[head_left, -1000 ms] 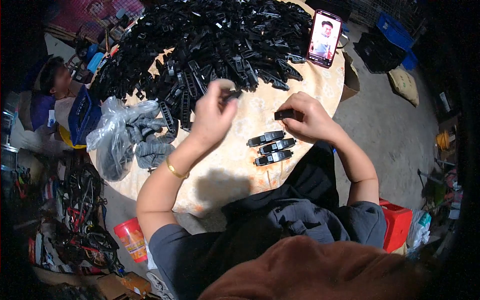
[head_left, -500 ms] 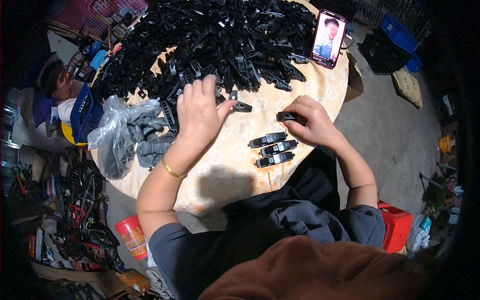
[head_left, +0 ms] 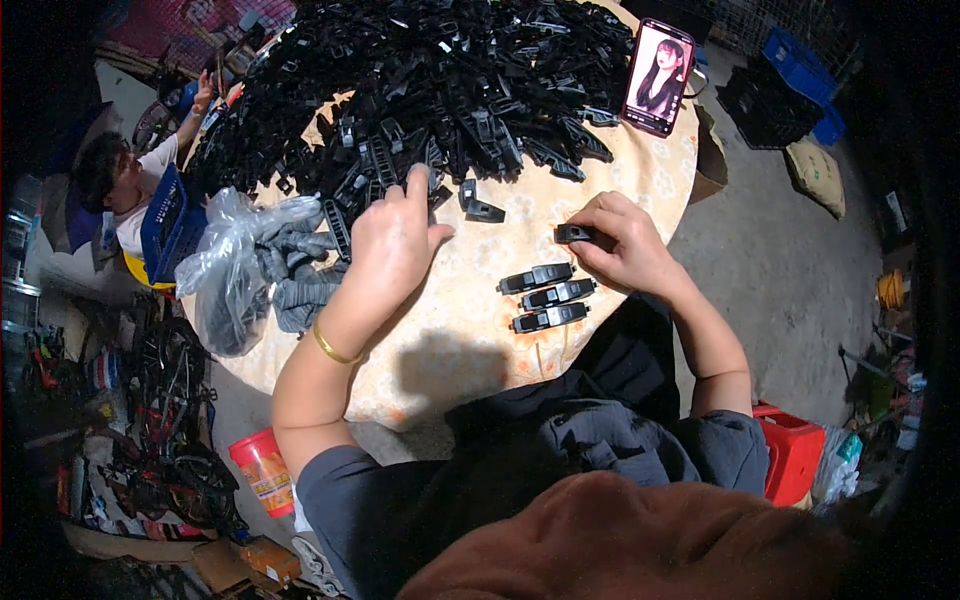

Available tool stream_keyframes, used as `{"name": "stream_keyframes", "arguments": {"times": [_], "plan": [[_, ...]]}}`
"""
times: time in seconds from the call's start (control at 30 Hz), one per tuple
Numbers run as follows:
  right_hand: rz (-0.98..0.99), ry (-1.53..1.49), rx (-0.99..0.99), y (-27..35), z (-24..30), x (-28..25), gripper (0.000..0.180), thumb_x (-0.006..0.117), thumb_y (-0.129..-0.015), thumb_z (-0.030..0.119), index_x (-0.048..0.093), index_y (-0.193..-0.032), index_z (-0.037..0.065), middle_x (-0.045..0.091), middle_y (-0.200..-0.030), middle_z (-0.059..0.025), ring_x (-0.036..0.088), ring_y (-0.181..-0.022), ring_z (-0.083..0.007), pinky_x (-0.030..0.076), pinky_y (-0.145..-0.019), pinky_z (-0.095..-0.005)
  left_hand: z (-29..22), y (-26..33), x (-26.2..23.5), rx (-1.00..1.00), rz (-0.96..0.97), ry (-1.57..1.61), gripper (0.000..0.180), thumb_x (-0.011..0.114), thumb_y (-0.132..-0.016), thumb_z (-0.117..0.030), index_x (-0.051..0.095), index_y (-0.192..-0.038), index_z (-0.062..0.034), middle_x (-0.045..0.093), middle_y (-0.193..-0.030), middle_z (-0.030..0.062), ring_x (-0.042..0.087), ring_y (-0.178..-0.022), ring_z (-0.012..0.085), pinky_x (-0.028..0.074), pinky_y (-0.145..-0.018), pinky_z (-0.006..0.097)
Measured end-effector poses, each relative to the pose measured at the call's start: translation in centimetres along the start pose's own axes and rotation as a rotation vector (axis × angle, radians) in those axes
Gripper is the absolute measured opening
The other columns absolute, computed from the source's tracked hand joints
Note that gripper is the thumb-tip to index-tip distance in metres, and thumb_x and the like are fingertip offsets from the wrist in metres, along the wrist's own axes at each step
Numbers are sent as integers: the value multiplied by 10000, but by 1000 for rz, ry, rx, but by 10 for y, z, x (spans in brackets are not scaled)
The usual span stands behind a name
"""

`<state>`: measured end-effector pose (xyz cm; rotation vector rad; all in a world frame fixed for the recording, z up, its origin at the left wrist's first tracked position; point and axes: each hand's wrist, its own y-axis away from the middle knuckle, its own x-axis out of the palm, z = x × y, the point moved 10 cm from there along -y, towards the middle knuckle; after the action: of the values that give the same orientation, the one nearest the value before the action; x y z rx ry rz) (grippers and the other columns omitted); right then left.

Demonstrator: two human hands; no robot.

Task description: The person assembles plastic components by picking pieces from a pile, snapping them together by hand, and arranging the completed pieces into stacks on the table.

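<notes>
**Right hand [head_left: 622, 243] is pinching a black part [head_left: 571, 233] near the table's [head_left: 645, 175] right edge**

The left hand [head_left: 390, 243] is holding thumb and forefinger apart at the heap of black parts [head_left: 470, 90]. Two loose pieces [head_left: 485, 213] are lying between the hands; three longer black pieces [head_left: 558, 293] are resting in a row toward the near edge.

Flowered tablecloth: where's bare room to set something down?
Bare pale flowered cloth lies between the left hand and three elongated black pieces, and between the right hand and the red-edged phone. Crowded: the far side, under the black plastic pile, and left, with clear plastic bag and grey fabric.
</notes>
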<state>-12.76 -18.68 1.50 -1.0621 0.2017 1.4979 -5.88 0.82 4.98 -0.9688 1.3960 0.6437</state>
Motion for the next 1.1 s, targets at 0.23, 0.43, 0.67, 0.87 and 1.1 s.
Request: {"name": "stream_keyframes", "arguments": {"times": [0.23, 0.43, 0.67, 0.87, 1.1], "plan": [[91, -101, -66, 1, 12, 8, 254, 707, -697, 78, 675, -940, 12, 616, -853, -106, 586, -825, -254, 481, -724, -335, -3, 5, 19, 157, -3, 5, 546, 610, -764, -21, 409, -1271, -1, 589, -833, 208, 616, -767, 372, 510, -665, 439], [167, -224, -10, -1, 10, 14, 268, 717, -700, 46, 672, -959, -1, 627, -906, -106, 603, -848, -231, 495, -720, -321, -17, 7, -12, 225, -150, 99, 560, 600, -751, 37, 419, -1278, -7, 568, -884, 200, 580, -814, 367, 488, -726, 433], [169, -108, 38, -6, 4, 16, 244, 714, -711, 141, 672, -921, 24, 592, -842, -112, 605, -782, -258, 496, -679, -338, -75, 26, 17, 575, -124, 415, 543, 696, -736, -38, 488, -1236, 4, 571, -996, 169, 550, -913, 337, 474, -803, 409], [169, -63, 112, -4, -6, 8, 245, 708, -723, 149, 669, -930, 24, 581, -832, -116, 602, -756, -263, 493, -668, -352, -54, 18, 4, 329, -97, 699, 411, 735, -731, -80, 577, -1106, -28, 556, -985, 147, 593, -831, 310, 496, -708, 363], [175, -119, -82, -12, 30, 17, 239, 700, -737, 143, 652, -934, 16, 586, -817, -134, 587, -806, -314, 481, -704, -387, -55, 17, 32, 234, 197, 553, 318, 655, -807, -127, 556, -1090, -20, 620, -873, 184, 629, -777, 344, 494, -656, 406]]}}
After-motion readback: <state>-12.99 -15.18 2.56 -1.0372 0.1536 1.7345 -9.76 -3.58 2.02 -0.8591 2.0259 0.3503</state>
